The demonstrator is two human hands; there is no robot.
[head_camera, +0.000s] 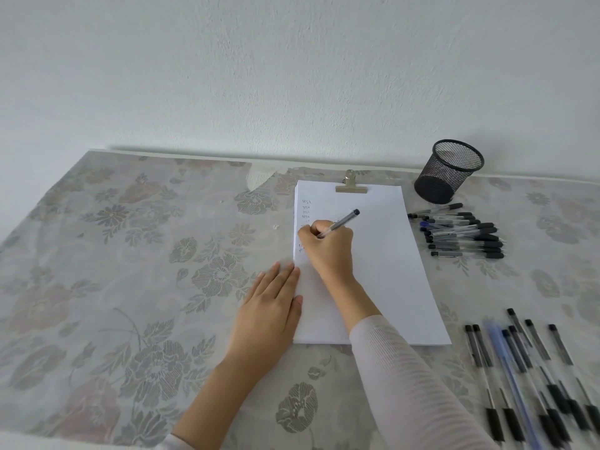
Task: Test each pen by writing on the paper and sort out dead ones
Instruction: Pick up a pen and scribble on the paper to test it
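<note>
A white stack of paper point(386, 271) under a metal clip point(351, 186) lies on the table. Several small written words run down its left margin. My right hand point(328, 246) grips a clear pen with a black end point(344, 220), its tip hidden by my fingers at the left margin. My left hand point(271, 306) rests flat, fingers straight, on the paper's left edge. A pile of capped pens point(464, 233) lies right of the paper. Another group of pens point(532, 378) is spread at the near right.
An empty black mesh pen cup point(449, 172) stands at the back right near the wall. A floral cloth point(130, 271) covers the table, which ends at the white wall behind.
</note>
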